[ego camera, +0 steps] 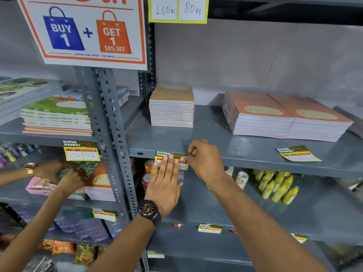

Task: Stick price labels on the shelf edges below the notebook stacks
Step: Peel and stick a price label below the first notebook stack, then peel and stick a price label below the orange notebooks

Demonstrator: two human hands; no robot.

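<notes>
A green, red and yellow price label [163,154] lies against the grey shelf edge [255,163], below a stack of brown-covered notebooks [171,107]. My left hand [165,183], with a dark watch on its wrist, is pressed flat over the label's left half, fingers straight. My right hand [204,160] pinches the label's upper right corner with thumb and forefinger. A second loose price label [298,153] lies on the shelf top in front of two orange notebook stacks [275,118].
Another person's two hands [59,173] handle something on the lower left shelf, under a stuck price label [81,152]. A perforated steel upright [112,124] divides the bays. Tape rolls [148,165] and yellow bottles [279,187] sit on the shelf below.
</notes>
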